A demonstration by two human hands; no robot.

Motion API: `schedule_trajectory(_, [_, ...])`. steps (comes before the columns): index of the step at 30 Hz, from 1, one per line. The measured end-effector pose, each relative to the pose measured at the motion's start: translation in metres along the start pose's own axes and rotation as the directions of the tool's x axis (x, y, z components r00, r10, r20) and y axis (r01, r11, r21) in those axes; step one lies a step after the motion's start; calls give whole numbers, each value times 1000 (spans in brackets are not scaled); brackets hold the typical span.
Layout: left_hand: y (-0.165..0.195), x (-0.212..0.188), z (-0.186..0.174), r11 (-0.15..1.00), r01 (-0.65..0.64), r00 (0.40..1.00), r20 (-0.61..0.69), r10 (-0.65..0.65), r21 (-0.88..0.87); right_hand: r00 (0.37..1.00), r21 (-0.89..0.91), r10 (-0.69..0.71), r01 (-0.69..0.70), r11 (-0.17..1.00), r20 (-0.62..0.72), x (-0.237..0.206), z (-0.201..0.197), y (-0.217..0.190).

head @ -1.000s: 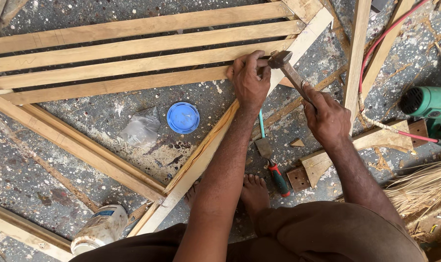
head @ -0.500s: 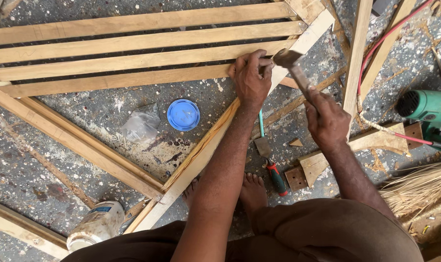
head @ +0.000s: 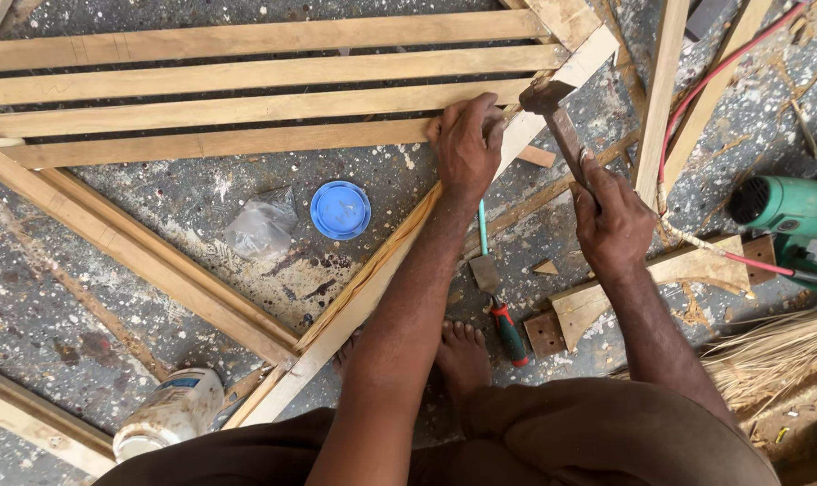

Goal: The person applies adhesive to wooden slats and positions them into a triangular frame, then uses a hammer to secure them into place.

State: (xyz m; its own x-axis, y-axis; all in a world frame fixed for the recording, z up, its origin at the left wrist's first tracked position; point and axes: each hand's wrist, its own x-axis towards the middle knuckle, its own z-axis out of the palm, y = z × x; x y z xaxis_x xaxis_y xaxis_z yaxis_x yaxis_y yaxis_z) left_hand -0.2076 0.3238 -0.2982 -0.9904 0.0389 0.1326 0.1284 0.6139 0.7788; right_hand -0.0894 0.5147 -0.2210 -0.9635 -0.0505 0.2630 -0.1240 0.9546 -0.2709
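A speckled concrete floor (head: pixel 85 297) littered with timber, seen from above a crouching person nailing a slatted wooden frame.

The left hand (head: pixel 467 144) presses down where the lowest slat (head: pixel 219 144) meets the diagonal rail (head: pixel 372 279), fingers pinched closed at the joint, perhaps on a nail too small to make out. The right hand (head: pixel 611 220) is wrapped fully around the handle of a hammer (head: pixel 552 117), whose head sits low, just beside the left fingers. Four slats already lie across the frame; by the look of it, this corner joint is the one still being fixed. Against half a second ago the hammer head has dropped closer to the wood. A blue lid (head: pixel 340 210), a chisel (head: pixel 498 301) and a green power tool (head: pixel 782 207) lie nearby.
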Motion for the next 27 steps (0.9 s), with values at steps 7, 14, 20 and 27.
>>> schedule_trajectory(7, [-10, -34, -26, 979, -167, 958, 255, 132, 120, 981, -14, -125, 124, 992, -148, -14, 2, -1])
schedule_trajectory(14, [-17, -34, -16, 977, -156, 954, 277, 111, 148, 998, -65, -54, 56, 996, 31, -1, 33, 11])
schedule_trajectory(20, [-18, -36, -16, 977, -171, 965, 222, 140, 127, 929, 122, -190, 239, 963, -319, -8, 27, 9])
schedule_trajectory(27, [-17, -37, -17, 977, -145, 963, 248, 104, 155, 992, -19, -95, 94, 995, -80, -2, 33, 7])
